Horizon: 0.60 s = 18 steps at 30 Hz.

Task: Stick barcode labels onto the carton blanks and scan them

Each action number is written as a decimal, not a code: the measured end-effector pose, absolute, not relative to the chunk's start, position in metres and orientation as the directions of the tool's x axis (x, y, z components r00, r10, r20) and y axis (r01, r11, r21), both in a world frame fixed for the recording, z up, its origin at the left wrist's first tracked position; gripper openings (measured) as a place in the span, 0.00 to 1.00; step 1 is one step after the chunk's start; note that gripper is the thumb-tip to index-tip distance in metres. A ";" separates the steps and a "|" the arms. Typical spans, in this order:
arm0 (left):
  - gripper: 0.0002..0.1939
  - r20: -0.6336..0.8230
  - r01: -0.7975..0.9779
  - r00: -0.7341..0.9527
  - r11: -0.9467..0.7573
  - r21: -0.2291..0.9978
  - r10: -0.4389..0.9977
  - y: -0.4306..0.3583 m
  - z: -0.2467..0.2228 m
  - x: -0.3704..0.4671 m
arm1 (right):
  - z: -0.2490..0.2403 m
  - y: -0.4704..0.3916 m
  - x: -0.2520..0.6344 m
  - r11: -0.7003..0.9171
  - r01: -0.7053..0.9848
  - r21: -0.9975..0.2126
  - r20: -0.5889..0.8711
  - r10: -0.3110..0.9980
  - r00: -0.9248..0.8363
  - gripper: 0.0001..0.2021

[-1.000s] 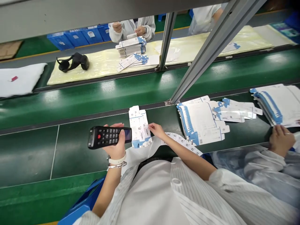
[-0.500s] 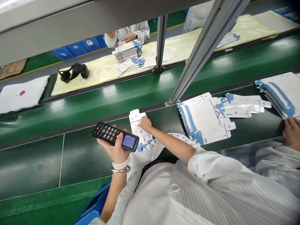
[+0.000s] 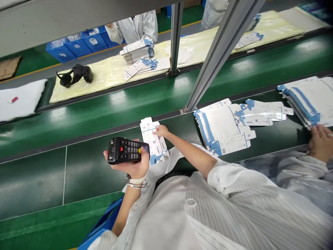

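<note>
A black handheld scanner (image 3: pixel 128 151) with a keypad lies in my left hand (image 3: pixel 137 166), the thumb on its yellow button and the fingers around its underside. My right hand (image 3: pixel 162 131) rests at the upper right edge of some flat white-and-blue cartons (image 3: pixel 153 142) on the dark green bench, its fingers closed at the top carton's edge. To the right stands a fanned stack of flat cartons (image 3: pixel 221 128), with several loose cartons (image 3: pixel 262 113) beyond it.
A slanted metal post (image 3: pixel 215 52) rises behind the bench. At the right edge a co-worker's hand (image 3: pixel 319 142) touches another carton stack (image 3: pixel 309 100). Across the green conveyor (image 3: pixel 117 99) lie a black headset (image 3: pixel 75 74) and piled cartons (image 3: pixel 137 52).
My left hand has tilted the scanner so its screen is now mostly turned away. My right hand stays at the cartons. The whole view has shifted slightly.
</note>
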<state>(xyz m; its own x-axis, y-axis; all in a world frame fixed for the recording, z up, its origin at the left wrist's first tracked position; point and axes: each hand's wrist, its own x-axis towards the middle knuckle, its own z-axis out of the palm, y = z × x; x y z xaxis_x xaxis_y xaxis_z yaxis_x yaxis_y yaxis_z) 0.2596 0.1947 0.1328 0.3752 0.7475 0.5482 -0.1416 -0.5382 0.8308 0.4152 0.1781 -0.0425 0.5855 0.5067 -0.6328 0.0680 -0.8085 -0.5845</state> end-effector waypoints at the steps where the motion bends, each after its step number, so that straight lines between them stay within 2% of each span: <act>1: 0.40 0.561 -0.153 0.375 -0.547 0.823 0.738 0.194 0.132 0.261 | -0.043 0.178 0.415 -0.810 0.069 -0.583 -0.633 0.505 0.586 0.12; 4: 0.40 0.588 -0.194 0.376 -0.559 0.806 0.716 0.193 0.127 0.265 | -0.044 0.179 0.415 -0.815 0.071 -0.575 -0.636 0.500 0.588 0.12; 14: 0.42 0.549 -0.141 0.362 -0.539 0.831 0.753 0.193 0.119 0.265 | -0.045 0.181 0.413 -0.822 0.067 -0.566 -0.625 0.480 0.615 0.11; 18: 0.40 0.585 -0.153 0.352 -0.572 0.806 0.731 0.193 0.122 0.267 | -0.045 0.181 0.412 -0.817 0.054 -0.574 -0.620 0.477 0.623 0.11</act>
